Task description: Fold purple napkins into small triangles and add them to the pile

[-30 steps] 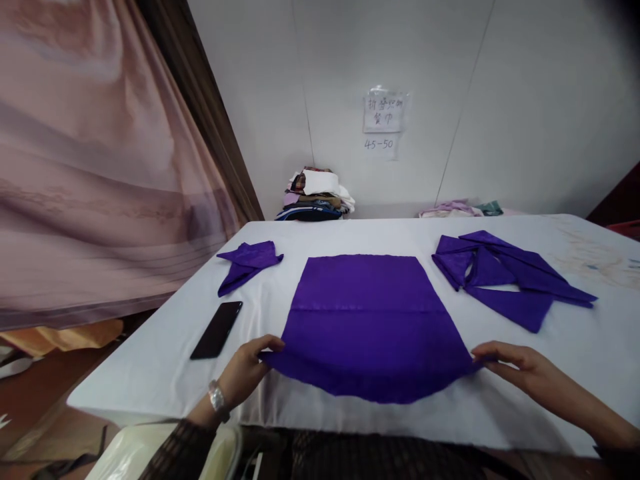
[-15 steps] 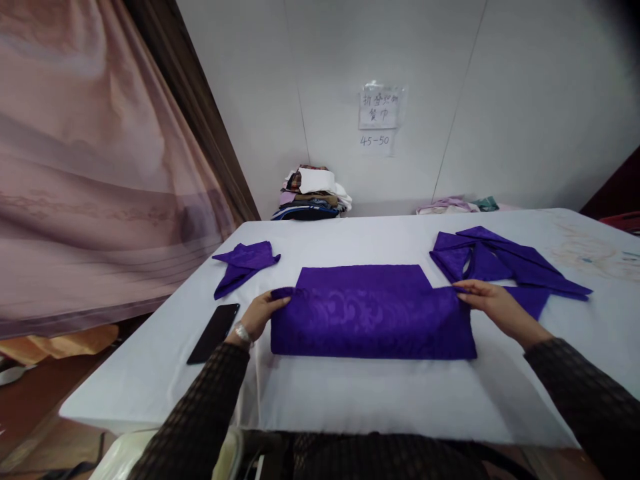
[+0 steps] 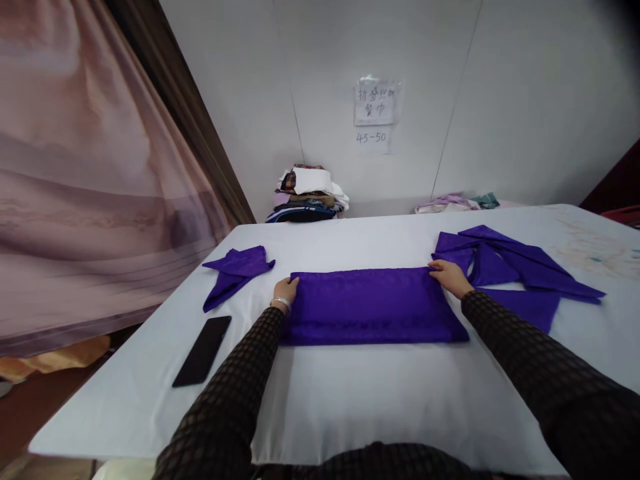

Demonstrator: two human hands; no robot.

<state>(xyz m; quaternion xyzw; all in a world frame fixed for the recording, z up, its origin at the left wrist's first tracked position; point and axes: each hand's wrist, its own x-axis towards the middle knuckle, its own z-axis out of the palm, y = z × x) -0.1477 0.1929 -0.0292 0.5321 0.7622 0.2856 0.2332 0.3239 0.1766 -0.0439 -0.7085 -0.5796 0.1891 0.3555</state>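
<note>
A purple cloth napkin (image 3: 370,308) lies folded in half in front of me, its fold along the near side and its edges together at the far side. My left hand (image 3: 286,291) pinches its far left corner. At the far right corner, my right hand (image 3: 450,276) grips the cloth between thumb and fingers. Just beyond that hand lie more folded purple napkins (image 3: 525,257), overlapping each other. Another folded purple napkin (image 3: 237,272) rests on the table to the left of my left hand.
A black phone (image 3: 203,351) lies on the white-covered table (image 3: 390,393) near my left forearm. Behind the table stand a pile of folded clothes (image 3: 307,193) and some pink cloth (image 3: 447,203). A pink curtain (image 3: 90,167) hangs at the left. Paper signs (image 3: 375,110) are on the wall.
Both hands have moved away from me, carrying the napkin's upper edge to its far edge. The strip of the lower layer that showed beyond is now covered. The camera view has shifted slightly.
</note>
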